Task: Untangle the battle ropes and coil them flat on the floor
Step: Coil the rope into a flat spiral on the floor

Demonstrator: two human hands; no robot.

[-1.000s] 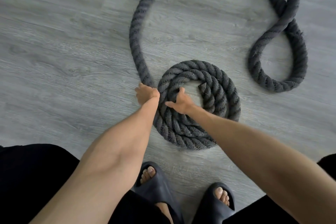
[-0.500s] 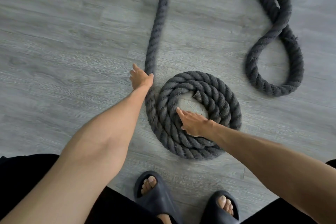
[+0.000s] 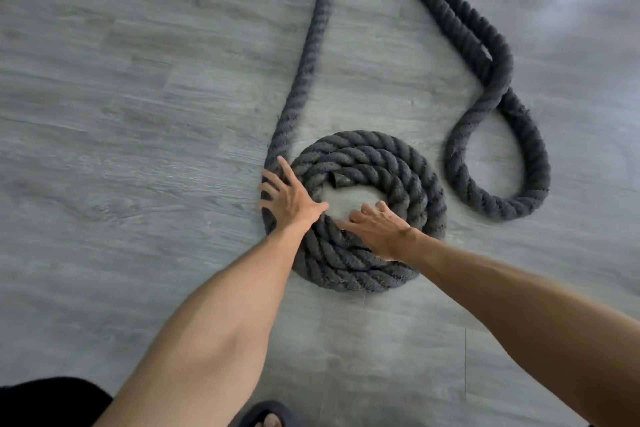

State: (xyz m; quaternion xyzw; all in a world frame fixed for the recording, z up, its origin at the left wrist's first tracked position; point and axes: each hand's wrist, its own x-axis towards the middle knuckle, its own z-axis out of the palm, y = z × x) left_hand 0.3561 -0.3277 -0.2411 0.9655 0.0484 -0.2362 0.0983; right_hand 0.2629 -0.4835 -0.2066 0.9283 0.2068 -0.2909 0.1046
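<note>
Down on the grey wood floor [image 3: 138, 149], the battle rope [image 3: 310, 55] lies wound into a flat coil [image 3: 398, 163] right at the person's feet. Left hand [image 3: 289, 199] is spread wide, fingers straight, pressing the outermost turn at the coil's left edge, where the rope runs off straight and away. Right hand [image 3: 379, 229] rests on the near turns, fingers apart and lightly bent, tips at the bare centre, gripping nothing. Off to the right, a loose loop [image 3: 498, 184] lies just beside the coil.
</note>
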